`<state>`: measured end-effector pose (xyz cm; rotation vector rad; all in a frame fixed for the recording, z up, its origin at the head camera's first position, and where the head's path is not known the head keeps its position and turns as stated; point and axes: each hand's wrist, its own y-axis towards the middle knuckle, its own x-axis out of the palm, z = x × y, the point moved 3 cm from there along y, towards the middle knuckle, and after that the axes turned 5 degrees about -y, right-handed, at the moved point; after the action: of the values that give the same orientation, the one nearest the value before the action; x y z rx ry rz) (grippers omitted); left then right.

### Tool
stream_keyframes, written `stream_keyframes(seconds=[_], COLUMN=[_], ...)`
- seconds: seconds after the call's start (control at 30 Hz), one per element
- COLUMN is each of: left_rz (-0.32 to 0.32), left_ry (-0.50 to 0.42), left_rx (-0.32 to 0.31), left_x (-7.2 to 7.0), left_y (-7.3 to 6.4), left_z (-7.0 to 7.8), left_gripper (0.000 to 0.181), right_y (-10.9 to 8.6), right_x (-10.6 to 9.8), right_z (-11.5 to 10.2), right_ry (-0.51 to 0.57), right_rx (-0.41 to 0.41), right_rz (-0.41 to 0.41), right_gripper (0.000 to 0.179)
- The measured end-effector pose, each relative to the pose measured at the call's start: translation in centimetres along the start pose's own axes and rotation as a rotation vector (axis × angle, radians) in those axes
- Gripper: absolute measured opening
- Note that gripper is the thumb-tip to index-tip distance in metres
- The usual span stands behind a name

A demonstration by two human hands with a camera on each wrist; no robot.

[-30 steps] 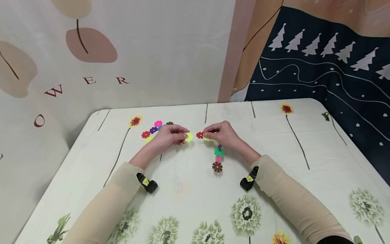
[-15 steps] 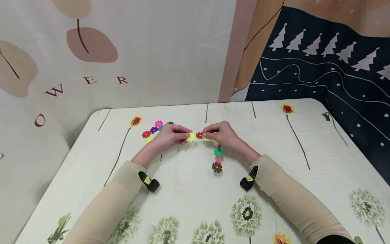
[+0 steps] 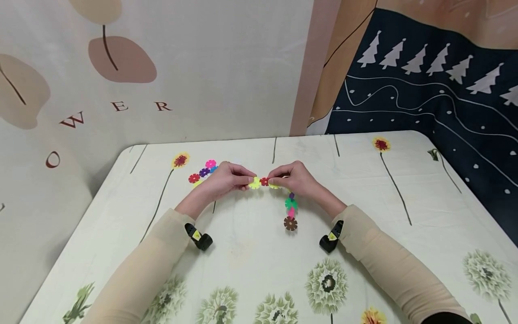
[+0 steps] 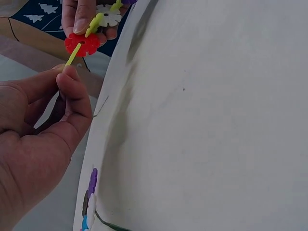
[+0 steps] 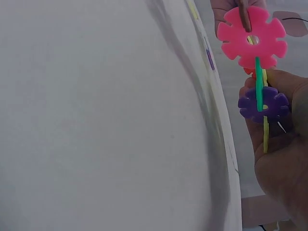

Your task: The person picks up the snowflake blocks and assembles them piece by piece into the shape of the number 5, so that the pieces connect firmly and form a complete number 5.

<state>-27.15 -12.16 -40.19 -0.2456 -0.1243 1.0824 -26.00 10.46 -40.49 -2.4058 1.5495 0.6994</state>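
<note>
Head view: the left hand point(image 3: 224, 181) has its fingers curled and pinches a yellow-green disc point(image 3: 254, 183) between thumb and forefinger, just above the tabletop point(image 3: 251, 252) and toward its far edge, near the middle. In the left wrist view that disc point(image 4: 72, 57) shows edge-on as a thin strip rising from the pinch, its upper end touching the rim of a red disc point(image 4: 82, 44).

The right hand point(image 3: 297, 178) faces it, fingers likewise curled, gripping a chain of joined discs point(image 3: 289, 204) at the end that carries the red disc point(image 3: 265, 181). In the head view the yellow-green and red discs touch edge to edge between the two hands. From the right hand the chain hangs toward the near edge: purple, green, pink, and a brown disc point(image 3: 290, 223) lowest, at or just above the tabletop. The right wrist view shows the pink disc point(image 5: 252, 38) and purple disc point(image 5: 263, 104) face-on, with a green piece slotted edge-on between them.

Behind the left hand, toward the far-left corner, lies a small heap of loose discs point(image 3: 202, 173) in red, purple, pink, blue and yellow. The tabletop's pale cloth is printed with flowers and dandelions.
</note>
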Motion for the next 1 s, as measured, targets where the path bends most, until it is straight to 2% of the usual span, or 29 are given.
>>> stream_keyframes(seconds=[0.27,0.57,0.87,1.0], left_rz=[-0.014,-0.025,-0.012,-0.010], left_ry=[0.021,-0.011,-0.045,-0.039], left_rx=[-0.021,-0.033,-0.045,-0.045], left_x=[0.04,0.14,0.35,0.44], left_y=[0.06,0.15,0.02,-0.10], left_z=[0.37,0.35,0.45,0.47], left_gripper=[0.023,0.022,0.022,0.022], right_y=[0.01,-0.08,-0.20,-0.35], right_x=[-0.11,-0.12,0.42,0.61], right_z=[-0.38,-0.33,-0.73,-0.93], right_ry=[-0.029,-0.019,0.043,0.044], right_rx=[-0.013,0.004,-0.060,-0.058], right_rz=[-0.014,-0.031,0.008,0.026], right_gripper=[0.008,0.008,0.006,0.006])
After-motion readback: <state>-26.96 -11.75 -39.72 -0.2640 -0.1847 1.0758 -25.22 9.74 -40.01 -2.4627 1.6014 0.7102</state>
